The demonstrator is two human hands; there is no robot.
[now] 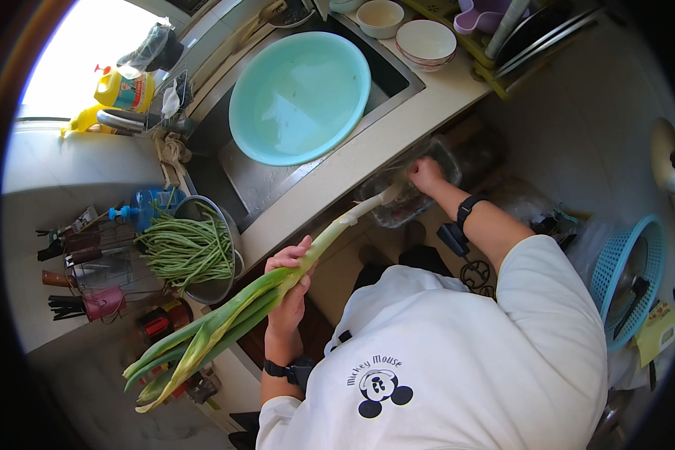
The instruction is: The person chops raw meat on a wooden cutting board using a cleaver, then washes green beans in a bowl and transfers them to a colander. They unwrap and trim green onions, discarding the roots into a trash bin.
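Observation:
My left hand (291, 281) is wrapped around a long leek (336, 231) where the white stalk turns into green leaves. Its leaves fan out toward the lower left, some of them yellowed, and the pale root end points up to the right. At that end my right hand (426, 176) has its fingers closed; what they pinch is too small and blurred to make out. Beneath the root end and my right hand is a clear plastic-lined bin (391, 216), below the counter's front edge.
A turquoise basin (240, 112) of water sits in the steel sink (241, 174). Left of it, green beans (187, 251) fill a metal bowl (236, 259). Bowls (426, 41) stand at the counter's far right. A blue colander (598, 277) is at the right.

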